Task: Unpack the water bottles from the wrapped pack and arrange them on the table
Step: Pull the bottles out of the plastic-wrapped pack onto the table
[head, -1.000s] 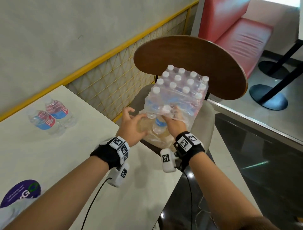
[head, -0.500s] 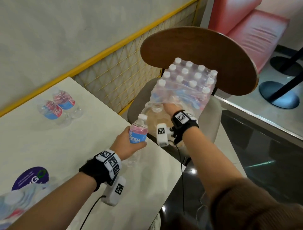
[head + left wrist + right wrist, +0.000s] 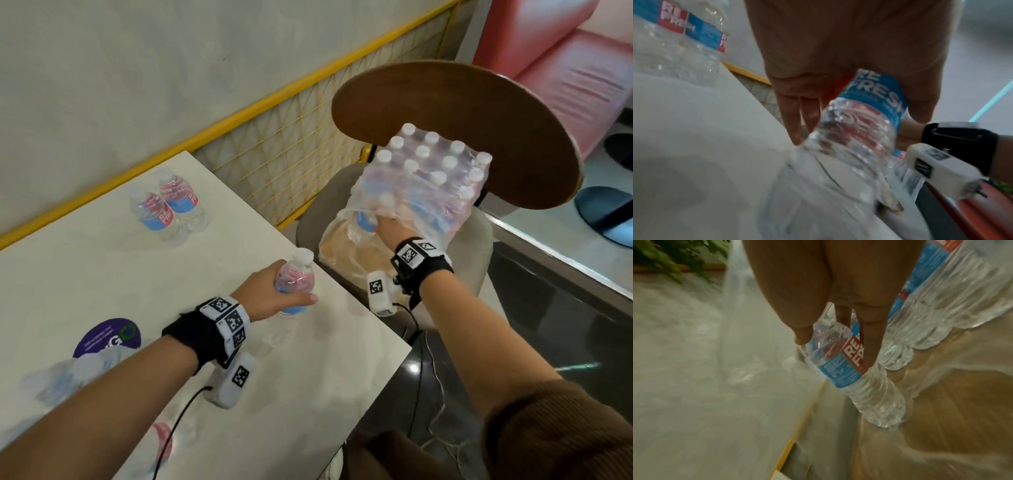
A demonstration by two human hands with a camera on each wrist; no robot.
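The wrapped pack (image 3: 435, 181) of white-capped water bottles stands on a chair seat, its near end torn open. My right hand (image 3: 388, 228) reaches into the tear and pinches a blue-and-red-labelled bottle (image 3: 364, 222) (image 3: 846, 369) between thumb (image 3: 803, 334) and fingers. My left hand (image 3: 284, 298) grips another bottle (image 3: 294, 284) (image 3: 865, 123) round its label, upright and low over the white table (image 3: 102, 274) near its right edge. Whether its base touches the table is unclear. Two bottles (image 3: 161, 209) stand together at the table's far side.
A brown wooden chair back (image 3: 462, 120) rises behind the pack. A yellow mesh railing (image 3: 291, 144) runs along the wall. A purple round sticker (image 3: 108, 337) and blurred bottles (image 3: 65, 377) lie at the table's near left. Dark floor lies to the right.
My left hand has carried a bottle from the pack leftward over the table. My right hand has pushed deeper into the torn wrap and taken hold of another bottle.
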